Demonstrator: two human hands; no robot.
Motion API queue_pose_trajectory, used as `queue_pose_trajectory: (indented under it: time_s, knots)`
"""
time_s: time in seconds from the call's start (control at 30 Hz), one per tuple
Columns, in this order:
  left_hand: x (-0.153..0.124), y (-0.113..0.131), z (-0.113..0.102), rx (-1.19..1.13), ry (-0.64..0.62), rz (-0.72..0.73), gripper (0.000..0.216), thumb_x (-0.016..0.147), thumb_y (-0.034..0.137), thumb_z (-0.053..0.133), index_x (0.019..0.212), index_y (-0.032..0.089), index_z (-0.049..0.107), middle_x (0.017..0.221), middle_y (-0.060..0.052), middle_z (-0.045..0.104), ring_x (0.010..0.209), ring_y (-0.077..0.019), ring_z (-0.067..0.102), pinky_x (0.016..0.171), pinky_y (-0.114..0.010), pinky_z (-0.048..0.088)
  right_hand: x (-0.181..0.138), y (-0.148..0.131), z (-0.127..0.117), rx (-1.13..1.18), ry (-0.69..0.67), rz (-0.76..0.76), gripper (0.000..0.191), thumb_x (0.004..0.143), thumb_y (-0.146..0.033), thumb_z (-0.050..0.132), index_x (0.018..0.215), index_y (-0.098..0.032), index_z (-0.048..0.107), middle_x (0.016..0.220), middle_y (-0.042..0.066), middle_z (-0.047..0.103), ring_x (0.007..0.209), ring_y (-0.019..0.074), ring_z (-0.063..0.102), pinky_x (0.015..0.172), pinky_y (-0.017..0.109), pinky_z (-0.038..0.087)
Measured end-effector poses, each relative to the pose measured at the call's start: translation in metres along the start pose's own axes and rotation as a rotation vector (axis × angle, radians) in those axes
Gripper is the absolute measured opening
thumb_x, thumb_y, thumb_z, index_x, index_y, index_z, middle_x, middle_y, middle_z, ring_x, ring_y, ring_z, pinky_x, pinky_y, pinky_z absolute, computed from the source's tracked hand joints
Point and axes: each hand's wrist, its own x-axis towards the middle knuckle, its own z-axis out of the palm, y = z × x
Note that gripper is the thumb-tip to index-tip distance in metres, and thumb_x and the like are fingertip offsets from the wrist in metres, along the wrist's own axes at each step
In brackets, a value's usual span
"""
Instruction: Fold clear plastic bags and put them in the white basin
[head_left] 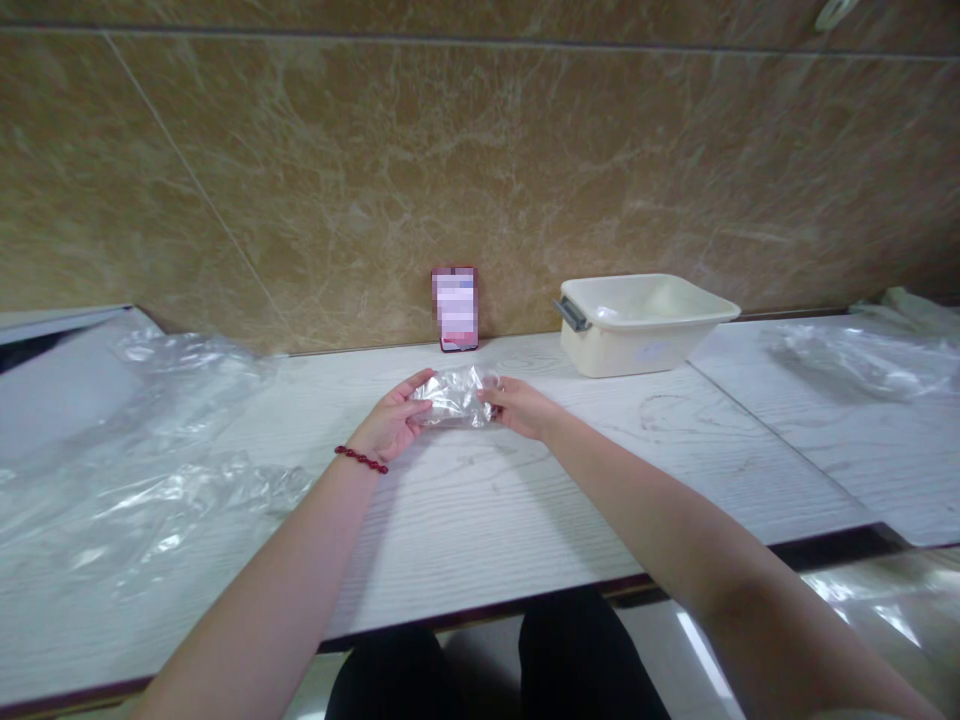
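Broadly, a brown marbled wall [360, 180] with pale veins fills the upper part of the view, and against its foot runs a white wood-grained table [465, 540]. Clear plastic sheeting [172, 530] lies crumpled across the left part of the tabletop, well apart from the packet being handled. A cream basin [645, 352] stands upright to the right, near the wall, with a grey handle [572, 315] on its left end; farther right lies a loose heap of clear plastic [870, 360].

Both hands meet over the middle of the table, one at each end of a crinkled, clear plastic packet [454, 393]. The left hand [390, 422] is partly open, its thumb laid over the packet's left end and its fingers reaching along the far side. The right hand [523, 405] is more closed — thumb on top, fingers curled at the right end — so the packet spans the gap between the two. What is inside it, I cannot tell.

Just beyond the packet, a phone [456, 312] leans upright against the wall, its screen blurred. Smallest of all, a dark red beaded bracelet [361, 459] circles the left wrist.
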Motion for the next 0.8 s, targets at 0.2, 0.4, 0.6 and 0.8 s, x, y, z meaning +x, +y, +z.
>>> queue_pose_trajectory:
  time_s: [0.2,0.4,0.6,0.8]
  knots:
    - [0.0,0.001,0.001,-0.016,0.036,0.042,0.048,0.062,-0.005,0.05,0.101,0.022,0.055,0.101,-0.004,0.057,0.075,-0.0121,0.059,0.065,-0.025,0.05,0.0,0.002,-0.004,-0.023,0.105,-0.108,0.05,0.054,-0.015,0.067,0.094,-0.024,0.039,0.07,-0.005,0.052,0.061,0.0085,0.053,0.061,0.026,0.043]
    - [-0.001,0.004,0.003,-0.051,0.089,0.072,0.047,0.062,-0.006,0.048,0.099,0.022,0.056,0.102,-0.002,0.056,0.077,-0.0115,0.058,0.066,-0.026,0.05,-0.001,-0.003,-0.001,-0.078,0.056,-0.111,0.03,0.054,-0.012,0.061,0.079,-0.019,0.047,0.067,-0.005,0.051,0.06,0.0067,0.05,0.061,0.023,0.042]
    - [-0.002,0.003,0.003,-0.031,0.047,0.05,0.048,0.062,-0.005,0.05,0.1,0.023,0.055,0.105,-0.002,0.055,0.08,-0.0131,0.058,0.068,-0.028,0.05,0.004,0.001,-0.003,-0.257,0.095,-0.158,0.022,0.06,-0.026,0.061,0.08,-0.019,0.057,0.068,-0.003,0.053,0.06,0.0063,0.048,0.055,0.02,0.038]
    - [-0.003,0.004,0.003,-0.024,0.016,0.068,0.05,0.062,-0.005,0.05,0.103,0.023,0.054,0.103,-0.002,0.056,0.078,-0.0121,0.058,0.066,-0.026,0.05,0.008,0.006,-0.011,-0.497,0.113,-0.135,0.029,0.059,-0.028,0.063,0.085,-0.017,0.058,0.06,-0.002,0.055,0.053,0.0062,0.046,0.05,0.019,0.036]
